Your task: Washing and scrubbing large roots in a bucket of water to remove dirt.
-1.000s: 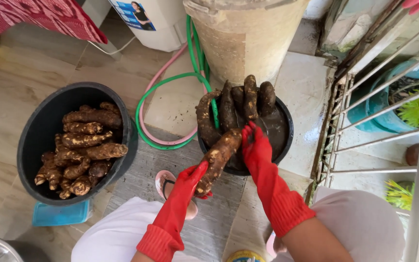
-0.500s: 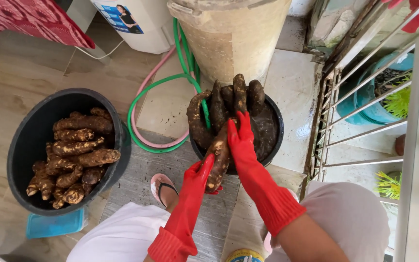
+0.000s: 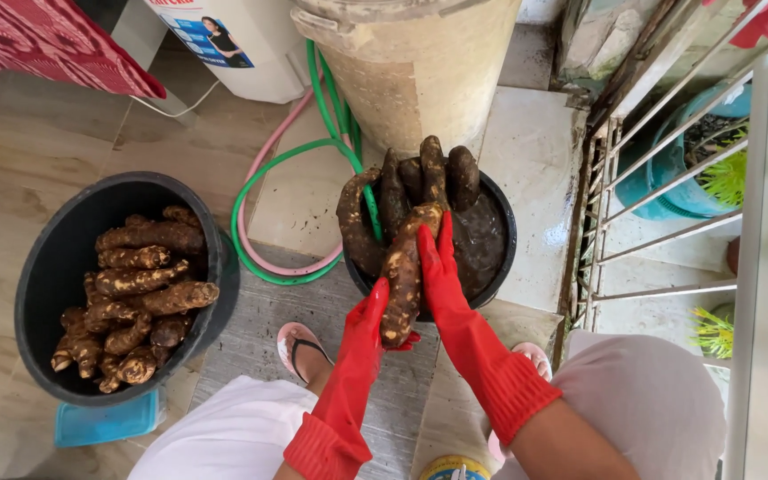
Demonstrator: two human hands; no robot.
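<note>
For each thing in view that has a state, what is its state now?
Left hand: in a red glove, closed on the lower end of the root.
Right hand: in a red glove, flat against the root's side.
Root: held over the small tub, muddy.
Small tub: holds dark water and upright roots.
Large tub: partly filled with roots.
Hoses: looped on the floor.
</note>
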